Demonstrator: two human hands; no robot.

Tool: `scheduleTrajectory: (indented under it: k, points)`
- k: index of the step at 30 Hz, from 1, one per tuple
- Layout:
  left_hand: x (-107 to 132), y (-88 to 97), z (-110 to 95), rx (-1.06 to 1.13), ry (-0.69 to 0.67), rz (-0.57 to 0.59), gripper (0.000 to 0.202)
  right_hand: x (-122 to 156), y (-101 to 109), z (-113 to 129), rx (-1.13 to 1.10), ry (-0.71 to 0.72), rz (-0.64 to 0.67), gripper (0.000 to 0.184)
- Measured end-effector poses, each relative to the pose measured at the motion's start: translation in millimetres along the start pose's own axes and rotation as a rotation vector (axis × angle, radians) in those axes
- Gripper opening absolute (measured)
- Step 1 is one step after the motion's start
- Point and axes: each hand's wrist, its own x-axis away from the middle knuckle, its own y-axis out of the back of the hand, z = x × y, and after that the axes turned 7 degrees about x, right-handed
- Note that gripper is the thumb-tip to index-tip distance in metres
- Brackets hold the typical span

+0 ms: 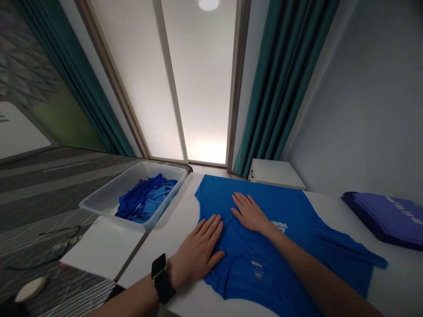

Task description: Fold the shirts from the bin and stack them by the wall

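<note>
A blue T-shirt (287, 198) lies spread on the white table, its neckline and inner label towards me and one sleeve reaching out to the right. White lettering on it is partly covered by my right forearm. My left hand (200, 246), with a black watch on the wrist, rests palm down on the shirt's left edge, fingers stretched out. Further in, my right hand (249, 212) presses flat on the cloth with its fingers spread. Neither hand grips anything.
Left of the shirt stands a translucent plastic bin (99, 202) holding crumpled blue clothes (145, 198). Folded purple and navy garments (393, 215) lie at the table's right end. Behind the white table (175, 211) is a low white cabinet (276, 171); a cable (66, 242) lies at left.
</note>
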Motion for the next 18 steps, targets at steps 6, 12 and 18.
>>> scheduleTrajectory:
  k: [6, 12, 18]
  points:
    - [15, -7.0, -9, 0.038, -0.002, 0.028, 0.07, 0, 1, -2, 0.001, 0.002, 0.007, 0.068]
    - [16, -9.9, -8, 0.047, -0.003, 0.023, 0.072, 11, 15, 9, -0.004, 0.065, -0.102, 0.06]
    - [16, -10.7, -9, 0.048, -0.02, 0.011, 0.078, 50, 17, 41, -0.04, 0.041, 0.012, 0.065]
